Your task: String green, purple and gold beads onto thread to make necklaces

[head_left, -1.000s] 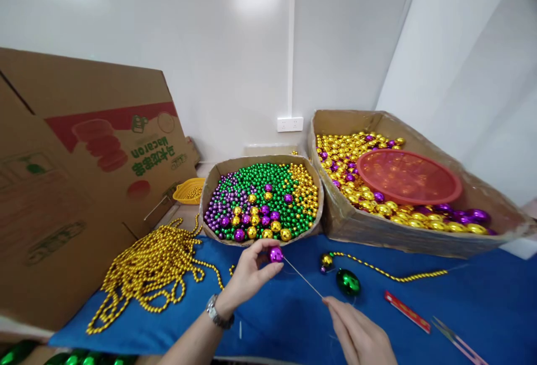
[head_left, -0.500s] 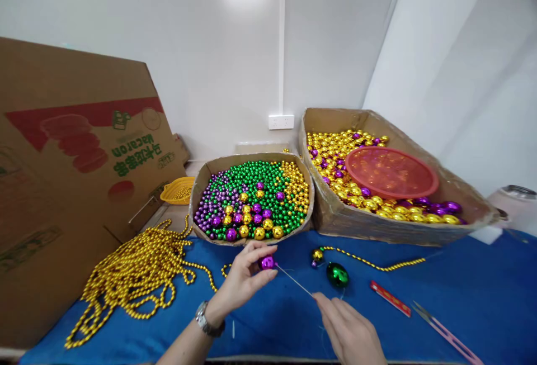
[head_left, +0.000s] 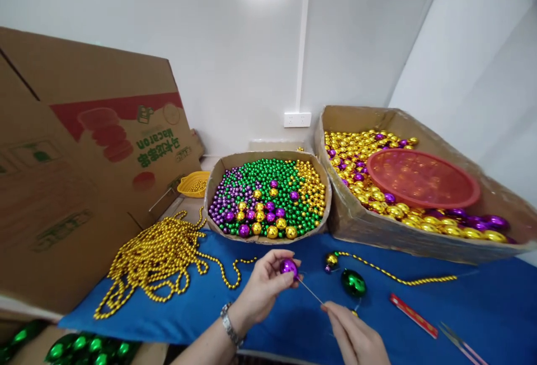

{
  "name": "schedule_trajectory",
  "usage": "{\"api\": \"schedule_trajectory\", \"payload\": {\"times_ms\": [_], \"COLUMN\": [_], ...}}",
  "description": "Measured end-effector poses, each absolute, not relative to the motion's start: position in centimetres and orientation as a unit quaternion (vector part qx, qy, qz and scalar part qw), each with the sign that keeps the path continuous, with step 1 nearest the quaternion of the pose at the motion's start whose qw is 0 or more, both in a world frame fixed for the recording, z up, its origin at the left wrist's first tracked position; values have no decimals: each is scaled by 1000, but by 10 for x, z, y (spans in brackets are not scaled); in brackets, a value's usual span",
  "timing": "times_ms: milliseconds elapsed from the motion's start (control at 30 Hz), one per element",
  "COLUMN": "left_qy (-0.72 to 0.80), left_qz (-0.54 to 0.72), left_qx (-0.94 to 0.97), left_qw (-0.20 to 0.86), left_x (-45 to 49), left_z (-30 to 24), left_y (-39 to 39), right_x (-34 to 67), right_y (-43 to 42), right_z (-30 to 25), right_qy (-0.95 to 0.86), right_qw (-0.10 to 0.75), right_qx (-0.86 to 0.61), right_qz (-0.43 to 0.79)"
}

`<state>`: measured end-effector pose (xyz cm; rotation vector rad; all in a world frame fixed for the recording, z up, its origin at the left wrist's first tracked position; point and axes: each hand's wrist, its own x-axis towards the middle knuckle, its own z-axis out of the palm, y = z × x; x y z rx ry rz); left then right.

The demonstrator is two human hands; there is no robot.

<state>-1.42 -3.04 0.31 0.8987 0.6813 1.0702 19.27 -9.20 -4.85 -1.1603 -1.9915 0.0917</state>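
Observation:
Between the thumb and fingers of my left hand [head_left: 265,282] is a shiny purple ball [head_left: 288,266]. A thin needle-like rod [head_left: 311,291] runs from the ball's lower right side to my right hand [head_left: 356,332], whose thumb and forefinger pinch its other end. How far the rod goes into the ball is hidden. Just right of my hands lie a green egg-shaped bead [head_left: 353,283] and a strand of small gold beads [head_left: 390,273] with a larger gold ball [head_left: 331,260] at its left end.
Ahead stands a box of small beads [head_left: 268,186]; right of it, a larger box [head_left: 348,225] carries a red basket [head_left: 423,178]. Gold bead strings [head_left: 155,259] lie left near a carton [head_left: 104,147]. A red-handled tool [head_left: 413,314] and tweezers [head_left: 461,342] lie right. Green beads [head_left: 88,348] sit lower left.
The view has swung left, so everything appears farther right, and green beads show at lower left. My hands keep the purple ball and rod in much the same hold.

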Motion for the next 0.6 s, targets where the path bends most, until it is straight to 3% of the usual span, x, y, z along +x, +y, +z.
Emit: {"api": "schedule_trajectory", "payload": {"times_ms": [500, 600], "left_qy": [293, 298], "left_qz": [434, 419], "left_qx": [443, 519], "left_qw": [728, 683], "left_x": [-6, -10], "left_z": [-5, 6], "left_y": [-48, -39], "right_x": [182, 186], "right_y": [-96, -97], "right_z": [-39, -38], "right_qy": [-791, -772], "right_qw": [412, 431], "right_qx": [-450, -465], "right_qz": [51, 47]}}
